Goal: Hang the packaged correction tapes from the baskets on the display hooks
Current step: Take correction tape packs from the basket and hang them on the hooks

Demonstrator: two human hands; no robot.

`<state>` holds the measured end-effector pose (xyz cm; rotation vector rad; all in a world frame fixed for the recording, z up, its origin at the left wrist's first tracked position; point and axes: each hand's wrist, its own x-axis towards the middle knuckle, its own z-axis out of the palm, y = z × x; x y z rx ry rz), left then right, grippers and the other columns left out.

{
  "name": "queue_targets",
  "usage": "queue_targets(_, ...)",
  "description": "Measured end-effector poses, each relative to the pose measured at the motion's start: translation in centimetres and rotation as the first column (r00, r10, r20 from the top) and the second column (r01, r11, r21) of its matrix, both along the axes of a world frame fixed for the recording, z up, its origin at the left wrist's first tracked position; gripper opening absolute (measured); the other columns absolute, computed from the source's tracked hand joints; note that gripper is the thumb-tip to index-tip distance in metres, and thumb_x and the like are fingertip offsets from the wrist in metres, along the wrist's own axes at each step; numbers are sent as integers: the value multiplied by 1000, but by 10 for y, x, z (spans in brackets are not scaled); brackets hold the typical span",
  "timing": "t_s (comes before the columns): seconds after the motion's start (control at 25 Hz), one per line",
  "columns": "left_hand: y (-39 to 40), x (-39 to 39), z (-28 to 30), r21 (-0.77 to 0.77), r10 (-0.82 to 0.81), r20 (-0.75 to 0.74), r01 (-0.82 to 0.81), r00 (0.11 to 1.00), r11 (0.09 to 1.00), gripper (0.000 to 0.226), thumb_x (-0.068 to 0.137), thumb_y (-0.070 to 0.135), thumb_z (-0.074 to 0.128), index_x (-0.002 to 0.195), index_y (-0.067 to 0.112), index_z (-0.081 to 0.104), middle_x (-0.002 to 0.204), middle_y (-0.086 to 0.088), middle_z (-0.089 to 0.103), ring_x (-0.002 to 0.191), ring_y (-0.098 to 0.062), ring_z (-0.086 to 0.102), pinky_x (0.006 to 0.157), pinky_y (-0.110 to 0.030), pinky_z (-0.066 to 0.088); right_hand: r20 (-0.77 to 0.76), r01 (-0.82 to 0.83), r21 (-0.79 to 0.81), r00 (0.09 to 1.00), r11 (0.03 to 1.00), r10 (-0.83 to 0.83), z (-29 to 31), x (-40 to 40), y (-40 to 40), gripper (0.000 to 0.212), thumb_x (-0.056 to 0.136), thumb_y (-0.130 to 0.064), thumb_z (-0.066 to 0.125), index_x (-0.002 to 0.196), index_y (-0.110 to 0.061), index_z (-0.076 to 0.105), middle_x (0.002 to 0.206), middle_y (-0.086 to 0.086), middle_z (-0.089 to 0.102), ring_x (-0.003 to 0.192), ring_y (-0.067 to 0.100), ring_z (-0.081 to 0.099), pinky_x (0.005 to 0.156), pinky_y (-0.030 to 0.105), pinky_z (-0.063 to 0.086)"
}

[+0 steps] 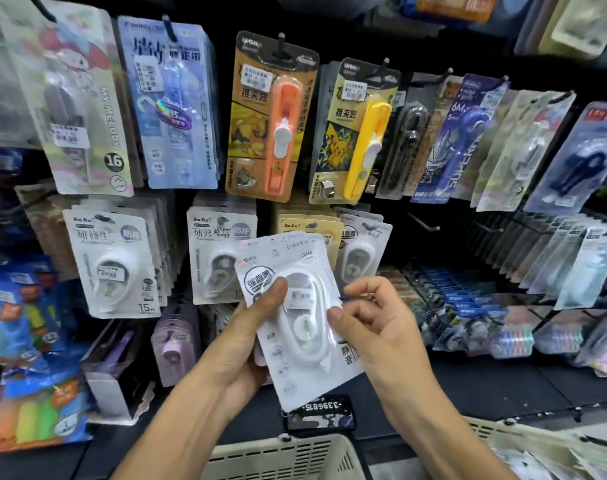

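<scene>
Beige basket (281, 457) below black shelf (503, 386)

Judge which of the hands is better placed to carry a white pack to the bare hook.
Right, probably. The bare hook juts out on the right hand's side, and that hand pinches the front white pack at its edge. The left hand grips the stack from the far side.

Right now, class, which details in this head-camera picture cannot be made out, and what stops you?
- How many white packs the hands hold: the front pack hides the rest.
- Contents of the nearer basket: cut off by the bottom edge.
- Small print on the price labels: too small and blurred.
- Left hand fingers: hidden behind the pack.
</scene>
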<state>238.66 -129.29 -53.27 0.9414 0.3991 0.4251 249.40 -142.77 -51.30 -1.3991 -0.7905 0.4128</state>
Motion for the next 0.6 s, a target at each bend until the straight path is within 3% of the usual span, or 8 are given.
queue_targets(0.04, 0, -1, 1, 8, -8, -5, 8, 1000, 1000, 80, 29, 62, 98, 96, 22, 83, 118, -15, 74, 97, -36, 65, 92, -46, 44, -4, 6, 17, 1000, 1000, -6, -2, 1, 1, 24, 95, -6, 65, 89, -29, 62, 78, 2, 68, 72, 17, 58, 65, 24, 47)
queue_targets(0.12, -2, 1, 2, 16, -10, 12, 10, 1000, 1000, 83, 25, 63, 98, 96, 25, 83, 113, -13, 78, 99, -30, 75, 95, -46, 53, 35, 36, 17, 999, 999, -37, -9, -1, 6, 33, 99, -1, 56, 85, -30, 65, 89, 1, 70, 81, 17, 62, 72, 27, 50)
queue_targets(0.2, -6, 3, 2, -43, 21, 57, -18, 998, 999, 92, 26, 55, 101, 108, 19, 80, 115, -14, 77, 99, -29, 77, 74, -42, 64, -27, 91, 15, 996, 996, -90, -12, 2, 9, 35, 100, 1, 51, 84, -26, 67, 91, 1, 72, 81, 15, 65, 67, 26, 52)
queue_targets(0.28, -7, 3, 0, -140, 74, 85, -61, 994, 988, 100, 31, 41, 104, 121, 12, 73, 117, -16, 76, 100, -31, 77, 68, -41, 64, -180, 187, 53, 968, 981, -175, -9, 16, 6, 30, 101, 0, 49, 87, -20, 67, 89, 3, 74, 73, 16, 66, 52, 23, 50)
queue_targets(0.32, -5, 2, -1, -160, 86, 88, -71, 992, 985, 96, 37, 34, 103, 124, 9, 71, 117, -17, 76, 100, -31, 77, 68, -41, 64, -185, 267, 61, 950, 962, -252, -7, 25, 3, 28, 102, -1, 49, 89, -20, 66, 90, 4, 73, 73, 16, 65, 54, 26, 50)
queue_targets(0.44, 1, 0, -1, -123, 101, 81, -91, 992, 988, 78, 54, 28, 90, 127, 9, 70, 115, -17, 76, 100, -32, 76, 69, -42, 64, 127, 477, 4, 872, 879, -473, -8, 55, -9, 30, 104, -5, 44, 98, -25, 65, 92, 0, 68, 73, 2, 57, 67, 20, 47)
queue_targets(0.52, 4, -1, -1, -97, 112, 78, -104, 991, 990, 71, 58, 30, 86, 125, 11, 71, 114, -16, 77, 100, -32, 77, 69, -42, 64, 234, 555, -12, 810, 832, -537, -10, 65, -13, 30, 104, -7, 43, 104, -24, 66, 76, -4, 61, 53, -2, 48, 50, 11, 38)
queue_targets(0.6, 5, -2, 0, -77, 117, 76, -111, 990, 991, 65, 62, 29, 84, 124, 11, 72, 114, -16, 77, 100, -31, 77, 70, -43, 65, 231, 558, -9, 808, 830, -541, -10, 71, -16, 33, 103, -6, 44, 100, -27, 69, 64, -11, 57, 45, 0, 44, 43, 12, 34)
